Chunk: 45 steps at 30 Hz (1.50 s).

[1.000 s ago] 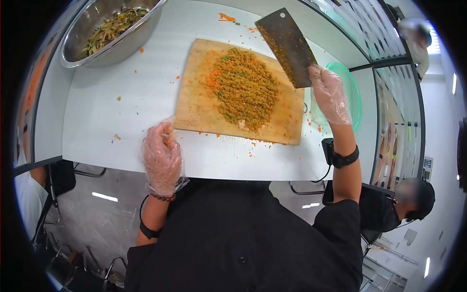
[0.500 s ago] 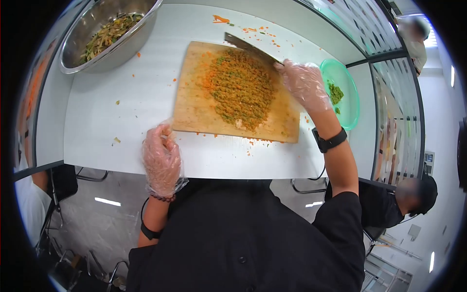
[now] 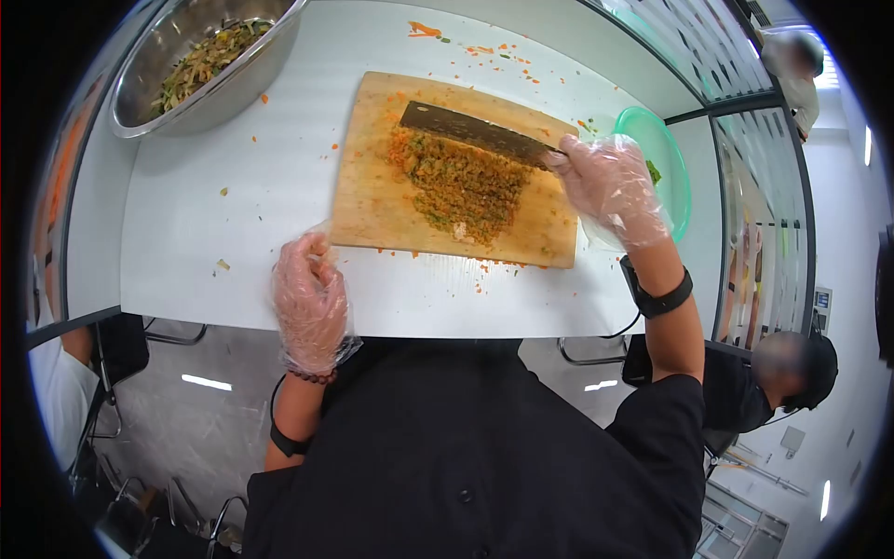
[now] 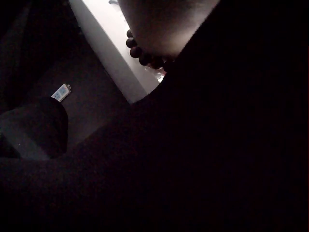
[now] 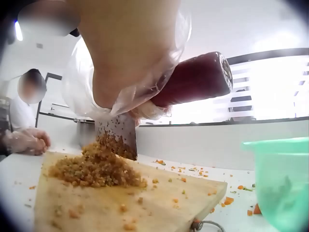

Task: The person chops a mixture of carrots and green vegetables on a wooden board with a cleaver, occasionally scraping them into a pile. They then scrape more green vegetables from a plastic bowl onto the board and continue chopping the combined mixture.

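Observation:
My right hand (image 3: pixel 610 186), in a clear plastic glove, grips a cleaver (image 3: pixel 480 132) with a dark broad blade. In the right wrist view its dark red handle (image 5: pixel 198 79) sticks out of the fist. The blade stands on edge at the far side of a heap of finely chopped orange and green vegetables (image 3: pixel 466 191). That heap lies on a wooden cutting board (image 3: pixel 363 210). My gloved left hand (image 3: pixel 312 303) rests at the table's front edge beside the board's near left corner, fingers loosely curled, holding nothing. The left wrist view is mostly dark, showing a beaded bracelet (image 4: pixel 137 52).
A steel bowl (image 3: pixel 247 93) with sliced vegetables stands at the back left. Right of the board is a green plastic basin (image 3: pixel 678 200) with green bits inside. Carrot scraps (image 3: pixel 425 31) lie on the white table (image 3: pixel 196 261). Other people sit and stand beyond the partitions.
The cleaver came down from above the board's right side, swung left and now meets the far edge of the chopped heap, which looks more gathered. My left hand has stayed put.

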Available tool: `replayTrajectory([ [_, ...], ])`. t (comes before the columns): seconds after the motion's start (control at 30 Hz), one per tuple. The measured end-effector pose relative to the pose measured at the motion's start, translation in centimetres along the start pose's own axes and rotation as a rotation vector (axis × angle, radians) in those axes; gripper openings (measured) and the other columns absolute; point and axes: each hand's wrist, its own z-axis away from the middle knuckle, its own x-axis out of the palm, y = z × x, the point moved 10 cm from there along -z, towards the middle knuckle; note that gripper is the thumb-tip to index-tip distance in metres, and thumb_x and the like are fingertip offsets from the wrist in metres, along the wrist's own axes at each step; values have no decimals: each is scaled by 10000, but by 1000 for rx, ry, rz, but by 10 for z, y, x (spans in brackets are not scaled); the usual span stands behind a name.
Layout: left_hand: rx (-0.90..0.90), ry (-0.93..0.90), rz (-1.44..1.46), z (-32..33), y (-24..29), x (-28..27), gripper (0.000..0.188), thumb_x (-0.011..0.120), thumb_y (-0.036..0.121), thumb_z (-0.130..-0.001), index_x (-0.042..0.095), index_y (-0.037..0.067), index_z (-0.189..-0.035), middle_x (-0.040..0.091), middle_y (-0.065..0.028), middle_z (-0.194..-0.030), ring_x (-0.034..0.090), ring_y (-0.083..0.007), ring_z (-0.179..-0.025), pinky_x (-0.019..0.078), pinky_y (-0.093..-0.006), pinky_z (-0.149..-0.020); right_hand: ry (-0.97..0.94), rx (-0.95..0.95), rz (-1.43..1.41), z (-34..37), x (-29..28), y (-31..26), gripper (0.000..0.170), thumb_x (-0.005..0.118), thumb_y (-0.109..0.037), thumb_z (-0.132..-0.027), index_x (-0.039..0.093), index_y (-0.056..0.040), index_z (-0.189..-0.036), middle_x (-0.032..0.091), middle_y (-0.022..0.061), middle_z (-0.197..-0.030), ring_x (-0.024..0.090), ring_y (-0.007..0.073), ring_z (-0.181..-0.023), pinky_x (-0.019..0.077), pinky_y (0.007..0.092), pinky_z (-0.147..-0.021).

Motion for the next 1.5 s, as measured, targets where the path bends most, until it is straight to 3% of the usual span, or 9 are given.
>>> replayTrajectory([
  [0.2,25,7,-21,0,2,1,396,541,-68,-785,580,26,-1167,611,-138,-1029,595,-336,-916,469,-444,-835,-37,10,-116,8,25,-15,353,579,-341,-985,620,-61,-775,612,165,-605,649,336,-618,500,464,-585],
  [0.3,15,10,-13,0,-1,1,395,543,-68,-783,580,25,-1164,612,-137,-1029,596,-336,-920,469,-444,-835,70,15,-263,7,2,-11,379,578,-339,-1001,563,-42,-765,569,180,-596,616,371,-615,489,469,-593],
  [0.6,28,23,-15,0,2,-2,397,554,-66,-780,572,21,-1167,608,-129,-1002,600,-321,-866,474,-423,-820,-49,125,-265,8,25,-13,388,561,-321,-1010,578,-9,-781,590,210,-655,612,416,-682,468,511,-643],
  [0.83,17,11,-21,0,3,-2,403,537,-54,-807,567,22,-1201,608,-135,-1021,600,-311,-872,488,-406,-824,-11,125,-245,9,17,-21,397,564,-333,-1007,587,-11,-777,595,213,-656,615,423,-682,466,515,-641],
  [0.93,-36,-7,12,1,-6,-1,398,524,-50,-818,567,20,-1207,609,-146,-1033,609,-327,-909,495,-407,-840,-8,257,-321,7,6,-5,408,572,-336,-996,588,-22,-735,619,213,-677,635,412,-685,487,520,-638],
  [1.13,-19,3,3,0,-4,0,403,517,-57,-814,573,22,-1205,611,-143,-1033,613,-327,-920,495,-404,-853,113,168,-279,7,7,-2,394,555,-349,-1017,638,-9,-837,585,240,-677,605,436,-675,453,535,-627],
  [1.27,9,-21,-42,-1,1,0,410,514,-55,-816,578,24,-1213,612,-138,-1034,617,-314,-919,498,-401,-855,8,262,-284,12,22,-3,394,563,-347,-1009,631,-13,-811,609,239,-705,623,432,-721,473,531,-658],
  [1.33,26,12,-7,-1,0,0,414,553,-61,-785,571,27,-1189,604,-121,-1001,591,-291,-846,476,-412,-812,113,254,-329,12,2,6,408,584,-345,-989,610,-24,-738,624,230,-691,647,424,-733,502,531,-668],
  [1.5,9,17,31,-1,1,-1,407,566,-63,-774,570,24,-1172,600,-116,-986,579,-280,-816,468,-421,-800,47,313,-285,22,23,16,379,575,-328,-995,639,-17,-787,636,238,-733,639,431,-773,493,529,-701],
])
